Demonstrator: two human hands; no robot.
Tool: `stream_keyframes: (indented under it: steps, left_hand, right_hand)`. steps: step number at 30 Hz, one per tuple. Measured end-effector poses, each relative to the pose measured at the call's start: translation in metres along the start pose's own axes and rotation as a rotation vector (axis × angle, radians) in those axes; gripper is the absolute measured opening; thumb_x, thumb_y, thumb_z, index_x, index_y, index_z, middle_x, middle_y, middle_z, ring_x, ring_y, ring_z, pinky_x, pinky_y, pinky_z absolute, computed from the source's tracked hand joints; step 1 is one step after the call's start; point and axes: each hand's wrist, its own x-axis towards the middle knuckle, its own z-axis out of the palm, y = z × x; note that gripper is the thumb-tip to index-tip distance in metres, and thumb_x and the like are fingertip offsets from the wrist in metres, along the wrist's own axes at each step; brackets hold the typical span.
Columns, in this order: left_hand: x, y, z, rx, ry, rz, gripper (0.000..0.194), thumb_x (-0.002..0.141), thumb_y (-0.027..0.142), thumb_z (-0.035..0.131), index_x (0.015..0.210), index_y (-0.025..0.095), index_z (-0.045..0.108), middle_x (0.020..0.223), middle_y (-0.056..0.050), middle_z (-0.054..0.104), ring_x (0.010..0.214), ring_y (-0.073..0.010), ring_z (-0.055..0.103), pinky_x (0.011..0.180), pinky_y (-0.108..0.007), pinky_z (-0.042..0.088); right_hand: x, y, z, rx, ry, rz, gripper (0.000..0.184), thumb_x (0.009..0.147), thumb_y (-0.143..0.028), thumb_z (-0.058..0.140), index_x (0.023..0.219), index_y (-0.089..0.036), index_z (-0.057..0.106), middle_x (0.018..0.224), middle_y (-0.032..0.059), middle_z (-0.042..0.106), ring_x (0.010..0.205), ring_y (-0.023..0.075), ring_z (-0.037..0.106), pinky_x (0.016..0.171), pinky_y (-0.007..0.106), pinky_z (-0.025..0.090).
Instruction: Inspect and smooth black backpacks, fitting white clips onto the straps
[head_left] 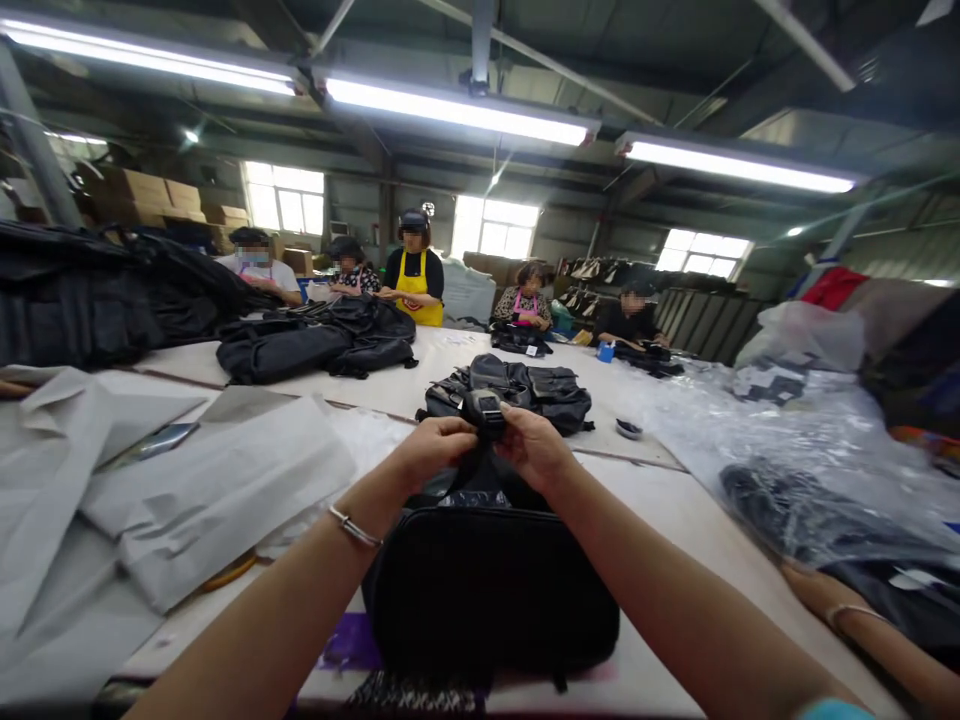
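Note:
A black bag (495,590) stands on the table right in front of me, its broad dark panel facing me. Above its top edge I hold up a black strap (480,465) with a dark plastic piece like a buckle (489,408) on it. My left hand (439,445) is closed, pinching the strap from the left beside that piece. From the other side, my right hand (536,445) grips it between thumb and fingers. Just beyond my hands lies a black backpack (551,390), partly hidden by them.
Grey-white wrapping sheets (225,500) cover the left side. More black bags (315,340) lie further back. Clear plastic (750,430) spreads over the right, where another person's hand (817,590) touches a wrapped bag (795,520). Several people work across the table (637,490).

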Motion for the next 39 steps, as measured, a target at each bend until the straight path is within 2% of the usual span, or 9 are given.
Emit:
stream_keyframes:
  steps: [3, 6, 9, 12, 17, 26, 31, 36, 39]
  left_hand:
    - [0.008, 0.003, -0.005, -0.217, -0.071, -0.113, 0.029, 0.076, 0.04, 0.073, 0.089, 0.014, 0.074, 0.09, -0.013, 0.073, 0.081, -0.0226, 0.069, 0.065, -0.027, 0.052]
    - [0.019, 0.002, 0.007, -0.348, -0.18, -0.172, 0.04, 0.081, 0.054, 0.066, 0.085, 0.014, 0.071, 0.083, -0.012, 0.072, 0.072, -0.022, 0.068, 0.062, -0.029, 0.053]
    - [0.032, -0.001, 0.028, -0.364, -0.111, -0.152, 0.036, 0.08, 0.05, 0.069, 0.077, 0.014, 0.066, 0.068, -0.007, 0.066, 0.055, -0.0182, 0.062, 0.053, -0.029, 0.052]
    - [0.043, -0.001, 0.044, -0.305, 0.067, -0.062, 0.03, 0.079, 0.04, 0.073, 0.07, 0.014, 0.06, 0.057, -0.001, 0.058, 0.045, -0.0125, 0.054, 0.043, -0.023, 0.044]
    - [0.048, 0.011, 0.057, -0.264, 0.159, -0.03, 0.028, 0.081, 0.037, 0.072, 0.072, 0.015, 0.058, 0.06, 0.0, 0.059, 0.046, -0.0111, 0.055, 0.042, -0.021, 0.043]
    - [0.043, 0.017, 0.051, 0.085, 0.29, -0.038, 0.035, 0.081, 0.046, 0.072, 0.067, 0.017, 0.057, 0.05, 0.0, 0.053, 0.041, -0.0098, 0.047, 0.038, -0.02, 0.033]
    - [0.041, 0.019, 0.047, 0.143, 0.293, -0.017, 0.034, 0.081, 0.043, 0.073, 0.066, 0.016, 0.059, 0.049, 0.001, 0.053, 0.039, -0.0089, 0.046, 0.038, -0.02, 0.031]
    - [0.041, 0.019, 0.045, -0.004, 0.203, -0.055, 0.031, 0.08, 0.04, 0.074, 0.069, 0.015, 0.06, 0.056, -0.002, 0.059, 0.044, -0.0112, 0.052, 0.045, -0.023, 0.042]
    - [0.053, 0.026, 0.037, -0.082, 0.268, -0.105, 0.025, 0.08, 0.035, 0.074, 0.072, 0.015, 0.062, 0.058, -0.002, 0.062, 0.047, -0.0131, 0.056, 0.049, -0.025, 0.047]
  right_hand:
    - [-0.007, 0.001, -0.004, -0.045, -0.012, 0.0, 0.03, 0.076, -0.043, 0.077, 0.085, -0.017, 0.065, 0.068, 0.0007, 0.066, 0.056, 0.0118, 0.056, 0.049, 0.023, 0.04]
    - [-0.015, 0.004, -0.003, -0.048, -0.067, 0.003, 0.036, 0.075, -0.049, 0.076, 0.084, -0.017, 0.064, 0.066, 0.0001, 0.064, 0.057, 0.0121, 0.056, 0.05, 0.023, 0.041]
    - [-0.025, 0.008, -0.003, -0.136, -0.061, -0.082, 0.037, 0.076, -0.053, 0.072, 0.085, -0.018, 0.063, 0.069, -0.0005, 0.063, 0.059, 0.0124, 0.056, 0.051, 0.023, 0.041]
    - [-0.035, 0.009, -0.008, -0.509, 0.023, -0.3, 0.032, 0.076, -0.046, 0.072, 0.091, -0.018, 0.065, 0.075, -0.0001, 0.065, 0.064, 0.0135, 0.057, 0.056, 0.025, 0.042]
    - [-0.041, -0.007, -0.013, -1.253, 0.254, -0.606, 0.028, 0.082, -0.042, 0.068, 0.069, -0.019, 0.058, 0.065, -0.0007, 0.059, 0.061, 0.0142, 0.052, 0.058, 0.027, 0.035]
    - [-0.049, -0.03, 0.001, -1.881, 0.256, -0.699, 0.029, 0.092, -0.042, 0.052, 0.087, -0.017, 0.068, 0.09, 0.0098, 0.069, 0.079, 0.021, 0.064, 0.061, 0.029, 0.034]
    - [-0.049, -0.03, 0.002, -1.644, 0.206, -0.639, 0.031, 0.083, -0.042, 0.062, 0.064, -0.017, 0.058, 0.066, 0.0029, 0.061, 0.059, 0.0152, 0.051, 0.055, 0.029, 0.025]
    - [-0.035, -0.019, -0.001, -0.793, -0.033, -0.338, 0.044, 0.074, -0.047, 0.069, 0.054, -0.02, 0.042, 0.049, -0.006, 0.039, 0.046, 0.0079, 0.031, 0.047, 0.025, 0.022]
    - [-0.036, -0.005, 0.009, -0.498, -0.077, -0.253, 0.04, 0.074, -0.046, 0.067, 0.056, -0.02, 0.043, 0.047, -0.0079, 0.035, 0.043, 0.0065, 0.027, 0.044, 0.024, 0.019]
